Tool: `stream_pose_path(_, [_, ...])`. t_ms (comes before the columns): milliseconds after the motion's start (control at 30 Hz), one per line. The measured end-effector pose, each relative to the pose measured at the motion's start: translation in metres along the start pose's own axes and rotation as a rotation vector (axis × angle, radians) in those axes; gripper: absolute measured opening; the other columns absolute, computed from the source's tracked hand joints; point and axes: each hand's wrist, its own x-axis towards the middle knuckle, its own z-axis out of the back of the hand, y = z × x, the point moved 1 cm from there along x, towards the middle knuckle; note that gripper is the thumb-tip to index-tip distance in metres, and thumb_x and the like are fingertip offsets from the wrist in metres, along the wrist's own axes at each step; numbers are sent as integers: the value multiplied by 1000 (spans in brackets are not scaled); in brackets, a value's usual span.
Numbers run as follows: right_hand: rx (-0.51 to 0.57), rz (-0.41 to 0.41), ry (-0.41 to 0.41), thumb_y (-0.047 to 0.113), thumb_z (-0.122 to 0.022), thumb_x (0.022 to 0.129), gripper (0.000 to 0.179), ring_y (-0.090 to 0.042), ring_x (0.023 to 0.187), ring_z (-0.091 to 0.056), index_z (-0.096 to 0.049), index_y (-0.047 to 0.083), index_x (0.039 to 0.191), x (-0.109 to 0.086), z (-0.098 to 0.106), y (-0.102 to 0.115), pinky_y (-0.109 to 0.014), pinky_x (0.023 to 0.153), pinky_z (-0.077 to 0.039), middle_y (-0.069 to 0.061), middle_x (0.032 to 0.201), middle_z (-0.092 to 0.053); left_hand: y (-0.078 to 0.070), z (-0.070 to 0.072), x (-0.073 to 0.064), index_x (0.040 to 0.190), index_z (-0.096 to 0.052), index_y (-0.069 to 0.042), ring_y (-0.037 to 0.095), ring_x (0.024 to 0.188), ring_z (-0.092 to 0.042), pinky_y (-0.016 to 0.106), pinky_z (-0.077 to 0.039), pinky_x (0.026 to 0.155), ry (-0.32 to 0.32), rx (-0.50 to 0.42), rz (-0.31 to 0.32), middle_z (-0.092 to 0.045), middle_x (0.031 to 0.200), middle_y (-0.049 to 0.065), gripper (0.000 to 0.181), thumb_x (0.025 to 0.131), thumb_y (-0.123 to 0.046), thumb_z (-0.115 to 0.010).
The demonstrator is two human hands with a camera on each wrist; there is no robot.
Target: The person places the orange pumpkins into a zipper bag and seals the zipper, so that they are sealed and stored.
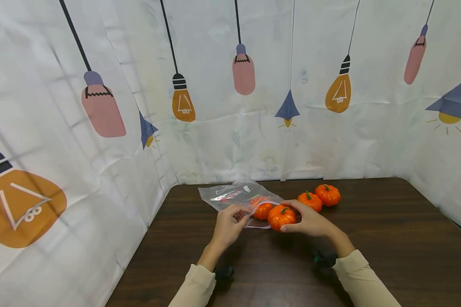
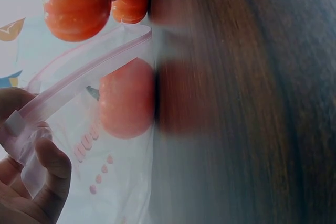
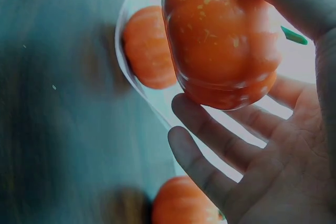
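A clear zip bag [image 1: 230,194] lies on the table with its mouth facing the right hand. One small orange pumpkin [image 2: 128,100] sits inside it, seen through the plastic. My left hand [image 1: 229,224] pinches the bag's zip edge between thumb and fingers. In my right hand [image 1: 311,219] another pumpkin [image 3: 223,40] is gripped between thumb and fingers, held right at the bag's opening. Its green stem [image 3: 294,35] shows in the right wrist view.
Two more pumpkins, one nearer [image 1: 310,201] and one farther [image 1: 328,195], stand on the dark wooden table [image 1: 388,238] behind the right hand. A white curtain [image 1: 223,145] printed with lamps hangs along the table's back and left side.
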Motion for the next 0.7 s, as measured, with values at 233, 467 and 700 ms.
stream_pose_path(233, [-52,0,-55,50,-82,81,79,-27,124,-54,-49,19,146,6,-13,0,-55,108,-45,-9,146,-53,-2,-1,0,91,-79,-11,8,65,-59,22,-55,62,-12,-18,-27,-67,78,3,14,84,0,-77])
stream_pose_path(467, [-25,11,-91,48,-84,80,82,-24,118,-57,-48,12,145,11,-23,2,-50,106,-47,-9,141,-55,-6,-1,1,92,-79,-9,10,66,-60,24,-56,62,-13,-30,-56,-67,79,5,13,84,1,-77])
stream_pose_path(700, [-82,-32,-123,52,-84,79,82,-23,109,-60,-46,7,136,15,-33,1,-47,100,-51,-13,131,-60,-6,-3,0,92,-79,-9,8,66,-59,21,-55,62,1,-27,-56,-67,78,4,12,85,1,-77])
